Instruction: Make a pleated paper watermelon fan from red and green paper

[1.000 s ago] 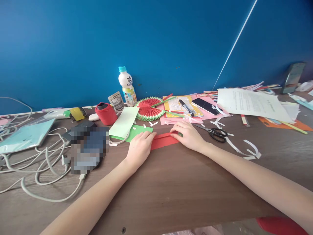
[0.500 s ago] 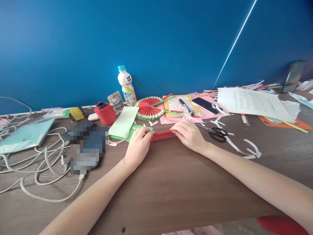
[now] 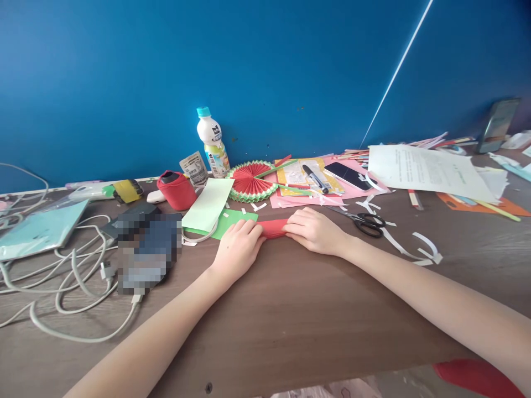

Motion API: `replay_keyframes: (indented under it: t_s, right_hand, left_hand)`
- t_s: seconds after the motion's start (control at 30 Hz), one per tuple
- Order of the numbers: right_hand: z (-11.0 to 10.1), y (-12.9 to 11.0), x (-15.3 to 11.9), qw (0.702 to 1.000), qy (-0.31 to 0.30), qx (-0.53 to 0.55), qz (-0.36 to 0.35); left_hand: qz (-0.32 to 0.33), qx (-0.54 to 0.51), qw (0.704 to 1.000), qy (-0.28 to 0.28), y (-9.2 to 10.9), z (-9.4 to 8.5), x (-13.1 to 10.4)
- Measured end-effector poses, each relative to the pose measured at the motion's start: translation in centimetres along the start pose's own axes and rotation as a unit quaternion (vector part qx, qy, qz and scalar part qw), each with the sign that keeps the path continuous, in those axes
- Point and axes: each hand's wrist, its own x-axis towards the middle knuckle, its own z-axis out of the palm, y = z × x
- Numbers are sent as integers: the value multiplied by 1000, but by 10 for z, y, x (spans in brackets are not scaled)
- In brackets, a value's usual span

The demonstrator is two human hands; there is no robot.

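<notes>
A narrow strip of folded red paper [image 3: 274,228] lies across the space between my hands, just above the desk. My left hand [image 3: 239,243] pinches its left end, fingers closed. At the other end, my right hand [image 3: 315,231] grips it the same way. My fingers hide both ends of the strip. Behind it sits a pleated red paper fan [image 3: 253,179] with a green and white zigzag rim. Green paper [image 3: 240,221] and a pale green sheet [image 3: 209,203] lie beyond my left hand. Black-handled scissors [image 3: 367,224] rest to the right of my right hand.
A bottle [image 3: 213,143] stands against the blue wall, near a red-wrapped roll [image 3: 177,190]. Tangled white cables [image 3: 78,276] cover the left side. A pen [image 3: 314,179], a phone [image 3: 350,175] and a printed sheet [image 3: 427,171] lie at the back. White paper scraps [image 3: 431,249] are scattered at right.
Both hands have moved slightly lower and the right has come closer to the left. The red paper now shows a broader, flatter face between them.
</notes>
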Motion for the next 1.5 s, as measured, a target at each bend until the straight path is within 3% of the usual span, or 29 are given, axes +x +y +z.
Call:
replay_keyframes:
  t_s: [0.13, 0.27, 0.4, 0.67, 0.97, 1.5]
  right_hand:
    - [2, 0, 1, 994, 0, 88, 66]
    - [2, 0, 2, 955, 36, 226, 187]
    - [1, 0, 2, 926, 29, 280, 252]
    - [3, 4, 2, 915, 22, 305, 262]
    - [3, 4, 4, 906, 12, 310, 287]
    - [1, 9, 4, 900, -10, 315, 302]
  left_hand:
    - [-28, -85, 996, -13, -4, 1, 3]
    - [-79, -236, 968, -24, -11, 0, 8]
    - [-124, -297, 946, -23, -18, -1, 10]
    - [-160, -303, 939, -20, -25, -1, 10]
    - [-203, -354, 910, -69, -30, -2, 13]
    - [-166, -344, 922, -68, -32, 2, 12]
